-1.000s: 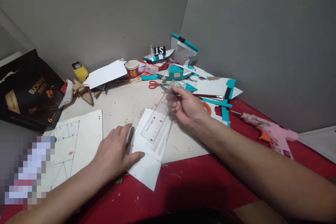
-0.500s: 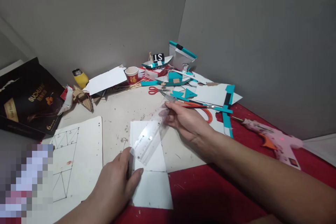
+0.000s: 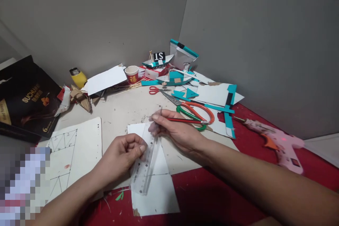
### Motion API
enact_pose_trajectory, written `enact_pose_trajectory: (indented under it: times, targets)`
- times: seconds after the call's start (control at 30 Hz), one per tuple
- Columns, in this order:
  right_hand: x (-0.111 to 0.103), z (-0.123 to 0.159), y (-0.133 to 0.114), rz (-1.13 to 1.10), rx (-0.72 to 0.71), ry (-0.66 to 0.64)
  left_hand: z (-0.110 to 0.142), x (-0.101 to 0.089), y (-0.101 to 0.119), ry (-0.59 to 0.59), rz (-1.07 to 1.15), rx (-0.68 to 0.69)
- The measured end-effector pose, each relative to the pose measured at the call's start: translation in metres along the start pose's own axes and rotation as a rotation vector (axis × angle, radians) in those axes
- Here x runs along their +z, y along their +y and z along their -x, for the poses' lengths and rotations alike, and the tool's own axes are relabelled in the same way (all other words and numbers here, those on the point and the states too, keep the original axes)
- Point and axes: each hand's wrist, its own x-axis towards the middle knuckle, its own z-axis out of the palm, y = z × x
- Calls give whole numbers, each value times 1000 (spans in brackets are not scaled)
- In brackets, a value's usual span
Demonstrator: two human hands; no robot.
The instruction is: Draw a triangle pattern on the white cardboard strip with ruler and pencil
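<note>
A clear plastic ruler (image 3: 144, 176) slants over a white card (image 3: 161, 194) that has a pencil line drawn across it. My right hand (image 3: 178, 132) pinches the ruler's far end between thumb and fingers. A red-and-black pencil (image 3: 181, 120) is tucked in the same hand and points to the right. My left hand (image 3: 120, 153) is closed at the ruler's left edge, with thumb and forefinger gripping it midway along. Beyond my right hand lie large scissors (image 3: 196, 111) with orange and green handles.
Left lies a notebook page (image 3: 87, 155) with drawn trusses, near a black box (image 3: 26, 99). Along the back stand a yellow bottle (image 3: 78, 78), a paper cup (image 3: 131, 74), small red scissors (image 3: 155, 90) and model boats (image 3: 173, 77). A pink glue gun (image 3: 278, 143) rests at right.
The ruler has swung steeper and moved nearer me over the card. My left hand has left the card's edge and closed on the ruler. My right hand has shifted left, uncovering the large scissors.
</note>
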Motion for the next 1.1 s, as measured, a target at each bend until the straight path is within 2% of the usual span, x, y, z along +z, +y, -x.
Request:
enact_pose_trajectory:
  times: [0.07,0.2,0.3,0.5,0.7,0.77,0.83,0.87,0.97,1.03,1.1]
  targets:
    - [-2,-2,3,24,-18,-7,-7,-3,-1,12,26,-18]
    - [-10,-13,10,40,-78,106,-11,-14,-8,60,54,-58]
    - [-12,-18,16,67,-112,154,-6,-15,-15,26,67,-132]
    - [-11,-18,24,156,-152,122,2,-10,-22,-26,71,-254]
    - [-12,-21,24,174,-148,109,3,-14,-23,-65,42,-337]
    - [-14,-22,25,182,-149,103,6,-16,-23,-80,-30,-351]
    - [-14,-21,25,197,-155,96,9,-19,-21,-13,-255,-265]
    - [-15,-21,25,205,-157,96,10,-21,-20,57,-426,-173]
    - [-15,-20,24,217,-153,105,12,-24,-20,256,-904,230]
    - [-14,-19,23,216,-149,114,10,-24,-22,231,-1062,472]
    - [-13,-19,22,211,-144,116,6,-22,-27,114,-1147,638]
